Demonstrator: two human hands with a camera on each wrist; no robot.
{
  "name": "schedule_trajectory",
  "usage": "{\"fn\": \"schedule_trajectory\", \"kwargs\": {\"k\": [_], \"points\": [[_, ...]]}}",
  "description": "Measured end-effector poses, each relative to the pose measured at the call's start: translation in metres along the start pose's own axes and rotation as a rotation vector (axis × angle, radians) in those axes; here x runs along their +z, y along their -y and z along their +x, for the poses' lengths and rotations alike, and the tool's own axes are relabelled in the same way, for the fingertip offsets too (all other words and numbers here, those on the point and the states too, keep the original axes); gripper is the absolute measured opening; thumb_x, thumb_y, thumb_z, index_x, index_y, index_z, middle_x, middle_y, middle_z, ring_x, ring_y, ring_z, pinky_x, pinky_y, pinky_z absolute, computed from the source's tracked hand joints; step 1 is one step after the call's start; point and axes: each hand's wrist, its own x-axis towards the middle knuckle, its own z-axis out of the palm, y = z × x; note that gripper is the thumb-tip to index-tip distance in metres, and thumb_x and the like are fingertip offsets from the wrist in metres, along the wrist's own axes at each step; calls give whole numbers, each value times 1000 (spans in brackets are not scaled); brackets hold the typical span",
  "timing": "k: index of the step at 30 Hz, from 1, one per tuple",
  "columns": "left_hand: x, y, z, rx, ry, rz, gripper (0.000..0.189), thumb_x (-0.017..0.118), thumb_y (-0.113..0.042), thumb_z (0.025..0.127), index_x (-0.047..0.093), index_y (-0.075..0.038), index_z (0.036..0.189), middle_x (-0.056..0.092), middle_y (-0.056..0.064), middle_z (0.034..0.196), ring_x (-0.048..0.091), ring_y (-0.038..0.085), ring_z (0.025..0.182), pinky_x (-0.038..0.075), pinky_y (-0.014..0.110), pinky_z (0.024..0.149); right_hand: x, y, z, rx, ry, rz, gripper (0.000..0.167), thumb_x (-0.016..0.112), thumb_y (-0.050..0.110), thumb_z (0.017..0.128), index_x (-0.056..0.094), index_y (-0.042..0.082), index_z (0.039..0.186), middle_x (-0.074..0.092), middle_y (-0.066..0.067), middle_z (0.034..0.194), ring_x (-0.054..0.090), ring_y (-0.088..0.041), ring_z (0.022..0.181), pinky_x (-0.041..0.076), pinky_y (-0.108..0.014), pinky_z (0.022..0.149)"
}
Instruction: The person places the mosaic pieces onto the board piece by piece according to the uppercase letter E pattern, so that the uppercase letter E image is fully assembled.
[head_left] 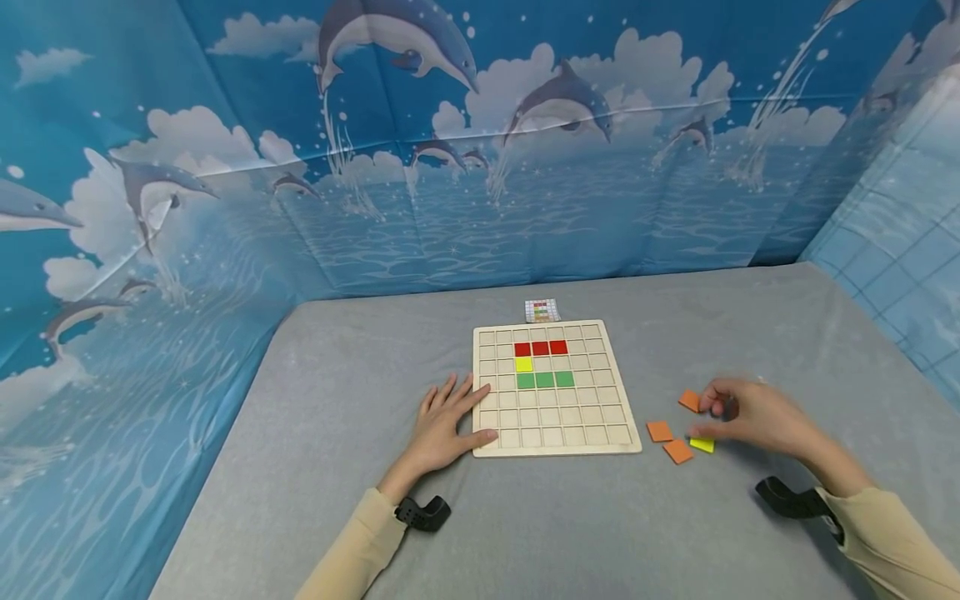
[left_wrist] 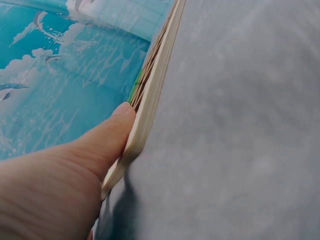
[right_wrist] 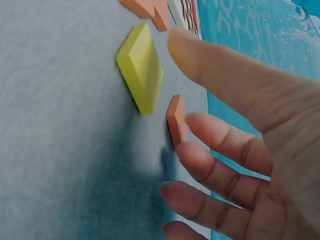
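The person's left hand (head_left: 437, 435) lies spread at the near left corner of a pale gridded board (head_left: 562, 437), its fingers (head_left: 474, 399) released; the thumb and forefinger rest over the board's edge, and the others sit beside it on the grey-covered bench (head_left: 360, 375). The right hand (head_left: 765, 423) is off to the board's right, just above a yellow tile (right_wrist: 143, 70) lying flat on the bench. Its fingers are loosely bent and grasp nothing, the thumb standing apart from them. An orange tile (head_left: 689, 401) lies right by the fingertips; from here I can't quite tell whether they touch it. Two more orange tiles (head_left: 660, 431) lie nearer the board, close together. On the board, three red tiles (head_left: 540, 348) make a row, a second yellow tile (head_left: 523, 364) sits below the leftmost red, and three green tiles (head_left: 545, 380) line up under that. A small printed card (head_left: 542, 311) lies just past the far edge, before a dolphin-patterned cloth (head_left: 487, 225).
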Motion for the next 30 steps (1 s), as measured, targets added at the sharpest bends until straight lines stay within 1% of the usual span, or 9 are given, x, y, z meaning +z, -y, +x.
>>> {"fn": "schedule_trajectory", "kwargs": {"k": [6, 8, 12, 16, 19, 21, 26, 30], "points": [[0, 0, 0, -4, 6, 10, 71, 60, -54, 87, 38, -24, 148, 22, 5, 155, 9, 28, 143, 1, 51, 110, 0, -5, -2, -18, 98, 38, 41, 83, 45, 69, 58, 16, 81, 47, 5, 70, 41, -6, 58, 30, -25, 53], [0, 1, 0, -4, 5, 11, 71, 60, -55, 87, 38, -24, 148, 22, 5, 155, 9, 28, 143, 1, 51, 110, -1, -6, -2, -8, 124, 60, 39, 82, 44, 70, 58, 16, 82, 48, 5, 69, 42, -5, 58, 32, -24, 54], [0, 0, 0, -2, 3, 9, 71, 60, -55, 87, 38, -24, 147, 22, 5, 154, 9, 28, 143, 1, 51, 110, -2, -10, -2, -15, 163, 127, 36, 80, 39, 74, 58, 13, 83, 49, 4, 70, 44, -6, 59, 33, -25, 54], [-1, 0, 0, -6, 2, 3, 71, 60, -55, 87, 38, -24, 147, 22, 5, 154, 9, 28, 143, 1, 51, 110, -1, -10, -1, -19, 189, 149, 39, 81, 40, 72, 57, 12, 84, 48, 2, 71, 43, -7, 60, 33, -25, 53], [-1, 0, 0, -7, 3, 2, 71, 60, -55, 87, 38, -24, 147, 22, 5, 155, 8, 27, 143, 1, 51, 110, -1, -10, -1, -18, 202, 150, 42, 83, 42, 69, 57, 13, 84, 48, 2, 71, 43, -7, 60, 34, -25, 53], [-1, 0, -1, -7, 4, 3, 71, 60, -55, 87, 39, -24, 147, 22, 5, 154, 9, 27, 143, 1, 51, 110, 0, -9, -2, -32, 204, 155, 40, 82, 40, 71, 57, 12, 84, 48, 2, 71, 43, -7, 60, 33, -25, 54], [-1, 0, 0, -9, 3, 6, 71, 60, -55, 87, 39, -24, 147, 23, 5, 154, 9, 27, 143, 1, 51, 110, -1, -6, -4, -53, 174, 151, 33, 81, 33, 75, 58, 11, 84, 48, 2, 72, 43, -6, 62, 34, -25, 54], [-1, -1, -1, -12, 4, 3, 71, 60, -55, 87, 39, -24, 147, 22, 5, 154, 9, 27, 143, 1, 50, 110, -1, -4, -4, -42, 151, 120, 33, 82, 30, 74, 58, 11, 86, 49, 3, 72, 44, -7, 62, 35, -25, 55]]}}
